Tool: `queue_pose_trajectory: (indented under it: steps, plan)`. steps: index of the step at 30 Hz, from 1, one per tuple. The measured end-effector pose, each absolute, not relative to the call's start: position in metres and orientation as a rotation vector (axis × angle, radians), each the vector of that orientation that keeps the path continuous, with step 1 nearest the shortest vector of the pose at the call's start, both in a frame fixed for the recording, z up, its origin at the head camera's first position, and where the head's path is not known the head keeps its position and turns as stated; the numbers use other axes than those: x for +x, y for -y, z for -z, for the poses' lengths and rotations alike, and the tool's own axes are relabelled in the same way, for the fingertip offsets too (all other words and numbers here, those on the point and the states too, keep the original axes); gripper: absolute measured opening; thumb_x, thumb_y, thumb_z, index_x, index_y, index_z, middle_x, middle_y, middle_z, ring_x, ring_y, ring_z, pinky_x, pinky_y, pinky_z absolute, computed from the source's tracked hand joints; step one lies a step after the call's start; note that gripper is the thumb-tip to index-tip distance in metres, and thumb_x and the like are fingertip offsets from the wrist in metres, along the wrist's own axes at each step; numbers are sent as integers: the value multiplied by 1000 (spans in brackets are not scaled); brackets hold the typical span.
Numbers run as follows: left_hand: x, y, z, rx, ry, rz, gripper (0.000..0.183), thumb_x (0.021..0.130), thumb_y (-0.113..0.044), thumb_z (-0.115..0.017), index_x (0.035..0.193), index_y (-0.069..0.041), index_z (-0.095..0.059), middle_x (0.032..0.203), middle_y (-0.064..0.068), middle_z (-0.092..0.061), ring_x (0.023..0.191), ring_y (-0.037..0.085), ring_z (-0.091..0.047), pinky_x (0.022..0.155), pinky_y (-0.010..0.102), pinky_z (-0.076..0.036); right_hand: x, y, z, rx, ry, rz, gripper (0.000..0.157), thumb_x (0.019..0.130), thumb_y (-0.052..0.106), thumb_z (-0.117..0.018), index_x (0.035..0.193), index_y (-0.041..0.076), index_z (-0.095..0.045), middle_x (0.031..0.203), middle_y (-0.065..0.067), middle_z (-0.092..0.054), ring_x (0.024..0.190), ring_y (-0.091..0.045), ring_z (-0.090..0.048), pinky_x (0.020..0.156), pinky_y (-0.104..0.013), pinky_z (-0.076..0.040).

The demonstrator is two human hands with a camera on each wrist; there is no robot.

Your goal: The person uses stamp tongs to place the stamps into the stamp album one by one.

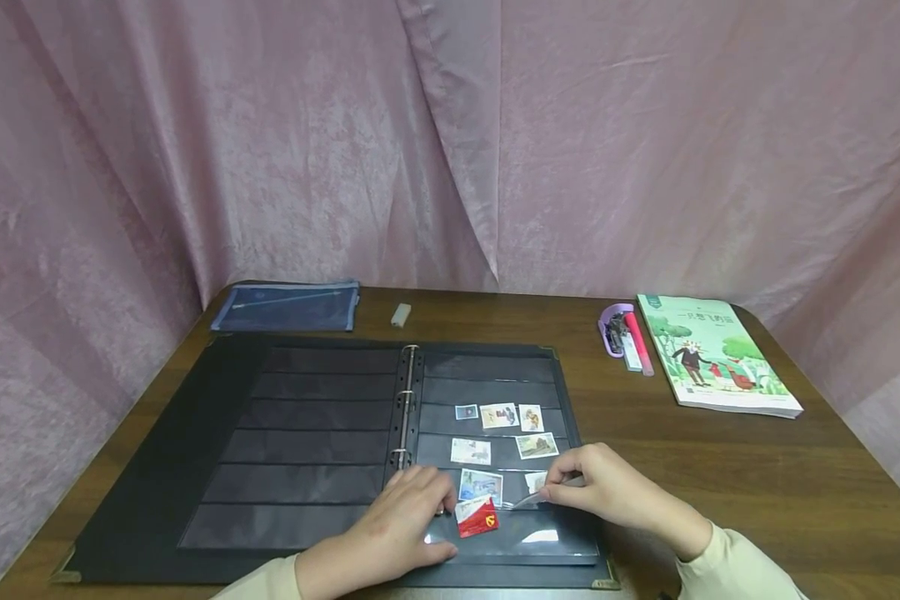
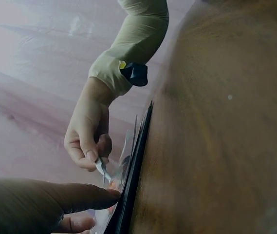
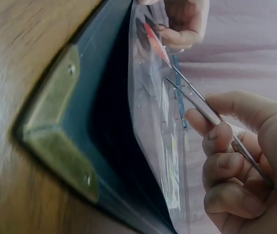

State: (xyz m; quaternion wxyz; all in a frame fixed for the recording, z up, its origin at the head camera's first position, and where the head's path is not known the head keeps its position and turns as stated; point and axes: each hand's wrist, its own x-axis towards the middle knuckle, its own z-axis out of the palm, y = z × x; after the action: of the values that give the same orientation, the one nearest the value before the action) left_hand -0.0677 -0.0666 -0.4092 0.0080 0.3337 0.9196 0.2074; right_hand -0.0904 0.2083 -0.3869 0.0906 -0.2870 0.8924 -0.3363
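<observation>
My right hand (image 1: 596,487) holds a pair of metal tweezers (image 3: 196,95) between thumb and fingers. Their tips are spread apart, right at the edge of a red and white stamp (image 1: 477,517). That stamp lies tilted at the lowest pocket strip of the right-hand page in a black stamp album (image 1: 142,467). My left hand (image 1: 390,525) rests on this page just left of the stamp, its extended thumb pressing the clear sheet. Above the red stamp sits a blue stamp (image 1: 482,486); a pale stamp (image 1: 536,482) is partly hidden by the right fingers.
Several more stamps (image 1: 499,416) sit in the upper strips. Behind the album lie a blue mesh pouch (image 1: 285,307) and a small eraser (image 1: 401,315). To the right are a purple-edged item (image 1: 612,329), a pink pen (image 1: 637,342) and a green-covered book (image 1: 720,354).
</observation>
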Motion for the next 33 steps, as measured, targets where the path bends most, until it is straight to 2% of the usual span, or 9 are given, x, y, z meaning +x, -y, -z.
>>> queue_pose_trajectory:
  steps: [11,19,27,33]
  plan:
    - [-68,64,410,1076,-2891,-645,40,62,-36,-77,85,-22,-48,78,-13,-42,79,3,-38,76,25,-34,-91,-196,391,-891,-2705,965,15,82,30,-63,70,21,-65,69,16,-59,64,5,-47,59,-15,-40]
    - [-68,64,409,1072,-2878,-643,39,63,-36,-76,86,-23,-47,78,-14,-41,80,3,-37,76,24,-33,-90,-196,388,-891,-2706,879,13,81,28,-64,70,23,-64,64,18,-57,59,6,-42,53,-14,-37]
    - [-69,67,410,1061,-2869,-743,22,76,-22,-69,82,-23,-48,75,-14,-42,75,0,-36,69,19,-31,-93,-195,384,-945,-2584,885,13,82,27,-63,71,20,-66,62,16,-58,56,7,-41,51,-13,-36]
    - [-69,67,413,1073,-2915,-756,21,76,-18,-68,80,-23,-48,74,-15,-42,75,0,-37,69,18,-31,-97,-196,387,-1023,-2559,913,13,83,27,-63,73,20,-66,63,15,-56,58,8,-42,54,-13,-38]
